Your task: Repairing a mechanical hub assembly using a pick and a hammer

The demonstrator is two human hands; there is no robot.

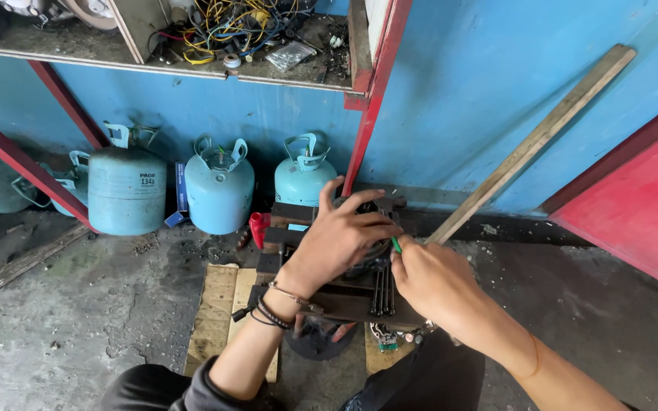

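My left hand [340,236] lies spread over a dark round metal part [371,255] that sits on a black metal block [344,297] on the floor. Its fingers grip the part's top. My right hand [428,278] is just to the right, closed around a thin tool with a green tip [395,244] that points at the part. Several long black bolts [384,289] lie upright against the block between my hands. Beaded bracelets circle my left wrist.
Three pale blue gas cylinders [220,190] stand against the blue wall behind the block. A wooden plank [535,141] leans on the wall at right. Cardboard [215,312] lies on the concrete floor. A shelf [192,68] above holds tangled wires.
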